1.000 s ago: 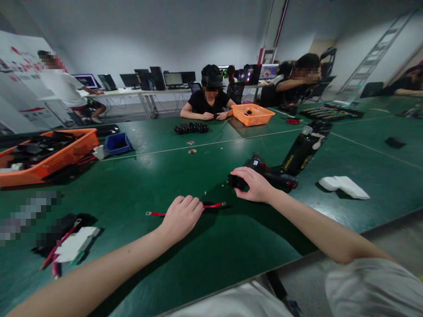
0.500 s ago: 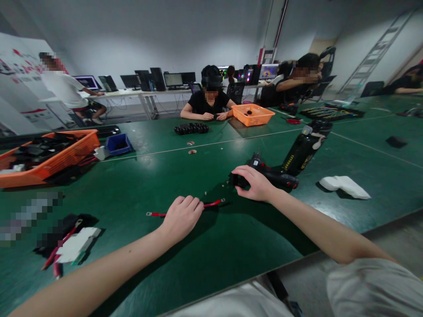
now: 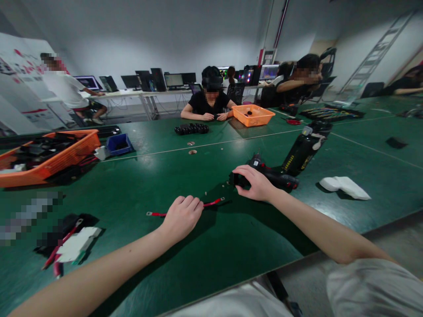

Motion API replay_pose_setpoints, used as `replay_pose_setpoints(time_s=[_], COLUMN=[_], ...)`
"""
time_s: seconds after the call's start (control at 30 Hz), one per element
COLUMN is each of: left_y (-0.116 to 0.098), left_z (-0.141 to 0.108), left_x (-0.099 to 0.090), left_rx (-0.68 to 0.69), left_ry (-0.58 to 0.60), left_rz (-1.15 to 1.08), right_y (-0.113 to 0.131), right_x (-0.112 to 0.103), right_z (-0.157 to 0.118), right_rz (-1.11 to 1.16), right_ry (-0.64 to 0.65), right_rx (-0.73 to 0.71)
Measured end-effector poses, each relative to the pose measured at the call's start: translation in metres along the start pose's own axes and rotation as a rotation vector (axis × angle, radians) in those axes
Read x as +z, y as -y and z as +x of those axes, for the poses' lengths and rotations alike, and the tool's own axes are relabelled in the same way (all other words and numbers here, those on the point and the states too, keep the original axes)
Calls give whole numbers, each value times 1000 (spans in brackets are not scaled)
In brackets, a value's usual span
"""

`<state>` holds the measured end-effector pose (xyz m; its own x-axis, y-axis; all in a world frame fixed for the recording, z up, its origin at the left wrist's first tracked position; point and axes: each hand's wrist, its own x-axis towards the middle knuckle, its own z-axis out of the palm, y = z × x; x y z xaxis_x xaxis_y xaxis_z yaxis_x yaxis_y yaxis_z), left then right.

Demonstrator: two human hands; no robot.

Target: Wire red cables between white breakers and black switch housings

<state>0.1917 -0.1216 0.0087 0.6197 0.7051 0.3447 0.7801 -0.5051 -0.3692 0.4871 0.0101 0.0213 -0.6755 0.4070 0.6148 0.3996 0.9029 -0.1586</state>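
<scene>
My left hand (image 3: 183, 215) is closed around a red cable (image 3: 213, 203) just over the green table. Both ends of the cable stick out past the fingers, each with a metal ring terminal; its middle is hidden in the hand. My right hand (image 3: 253, 182) curls thumb and fingers around a black part (image 3: 237, 179), mostly covered by the hand, so its kind is unclear. Right behind that hand lies a black power tool with red accents (image 3: 282, 178). A black cylinder with yellow lettering (image 3: 302, 149) leans up beside the tool.
A white bent piece (image 3: 345, 186) lies to the right. Left are an orange basket of black parts (image 3: 82, 147), a blue bin (image 3: 119, 144), and a white block (image 3: 77, 244) with red cables. Across the table a person (image 3: 208, 101) sits near an orange tray (image 3: 253, 116).
The right end of the red cable has risen very slightly. Both hands otherwise stay where they were.
</scene>
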Motion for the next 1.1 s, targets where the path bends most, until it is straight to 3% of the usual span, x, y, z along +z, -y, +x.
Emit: replay_pose_setpoints(time_s=[0.27, 0.57, 0.87, 1.1], left_y=[0, 1, 1, 1], left_z=[0, 0, 1, 1], left_x=[0, -2, -2, -3], left_rx=[-6, -39, -42, -47], left_ry=[19, 44, 37, 22], left_rz=[2, 15, 9, 1], right_y=[10, -3, 2, -3], right_x=[-2, -1, -7, -6], right_z=[0, 0, 1, 1], right_rz=[127, 170, 86, 164], right_ry=[-2, -17, 9, -143], right_rx=[45, 158, 153, 210])
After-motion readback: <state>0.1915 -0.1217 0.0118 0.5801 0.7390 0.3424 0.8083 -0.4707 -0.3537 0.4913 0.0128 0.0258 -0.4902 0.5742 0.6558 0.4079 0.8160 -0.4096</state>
